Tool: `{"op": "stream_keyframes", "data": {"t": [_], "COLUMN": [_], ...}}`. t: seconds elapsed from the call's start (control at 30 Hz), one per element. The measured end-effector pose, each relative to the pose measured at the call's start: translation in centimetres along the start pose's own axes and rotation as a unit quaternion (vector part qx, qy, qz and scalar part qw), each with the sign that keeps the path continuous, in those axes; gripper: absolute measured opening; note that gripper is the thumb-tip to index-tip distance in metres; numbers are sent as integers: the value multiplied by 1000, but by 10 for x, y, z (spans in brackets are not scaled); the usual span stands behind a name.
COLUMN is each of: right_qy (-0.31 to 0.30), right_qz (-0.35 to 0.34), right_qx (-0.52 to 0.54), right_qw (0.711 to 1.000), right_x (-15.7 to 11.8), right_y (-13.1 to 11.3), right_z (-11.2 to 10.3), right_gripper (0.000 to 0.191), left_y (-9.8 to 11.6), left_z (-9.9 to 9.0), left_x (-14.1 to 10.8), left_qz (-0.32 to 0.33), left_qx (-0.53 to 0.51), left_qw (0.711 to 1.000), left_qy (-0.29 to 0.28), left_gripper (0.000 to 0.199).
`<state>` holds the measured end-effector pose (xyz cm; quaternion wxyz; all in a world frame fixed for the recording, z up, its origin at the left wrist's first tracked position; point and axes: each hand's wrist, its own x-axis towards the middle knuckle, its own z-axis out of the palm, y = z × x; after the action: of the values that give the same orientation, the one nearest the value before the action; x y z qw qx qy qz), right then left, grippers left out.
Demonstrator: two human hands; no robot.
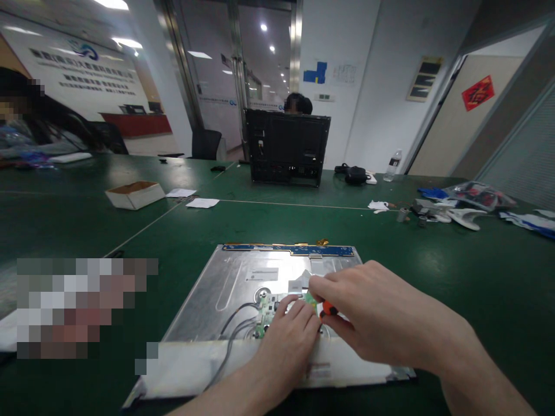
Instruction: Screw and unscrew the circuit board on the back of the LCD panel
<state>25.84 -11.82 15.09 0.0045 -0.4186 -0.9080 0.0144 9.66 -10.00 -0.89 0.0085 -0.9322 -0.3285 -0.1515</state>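
panel [195, 306] label [262, 274], near left hand [289, 342], unreadably small

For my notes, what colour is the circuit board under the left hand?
The circuit board is green, best seen in the head view.

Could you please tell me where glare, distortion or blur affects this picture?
Head view: ceiling lights wash out white; pale glare lies on the green table and a sheen on the metal panel; the door at right leans, apparently from wide-angle distortion; mosaic blocks hide a patch lower left; fine detail on the circuit board looks soft.
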Motion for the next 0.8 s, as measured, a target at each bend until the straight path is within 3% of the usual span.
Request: {"op": "stream_keyframes", "data": {"t": [0.3,0.57,0.8], "right_qy": [7,0,7], "right_qz": [33,-15,19], "right_qx": [-7,-1,5], "right_qw": [999,1000,1000], "right_x": [3,1,3], "right_y": [-1,1,0], "right_z": [2,2,3], "right_gripper": [8,9,3], "left_y": [0,1,0], "left_z": [2,-4,2], "left_x": [0,1,1], "left_qz": [0,-11,-12], "left_qx": [-2,2,-7], "left_qw": [1000,1000,1000], "left_qy": [10,-20,6], "left_gripper": [18,16,14]}}
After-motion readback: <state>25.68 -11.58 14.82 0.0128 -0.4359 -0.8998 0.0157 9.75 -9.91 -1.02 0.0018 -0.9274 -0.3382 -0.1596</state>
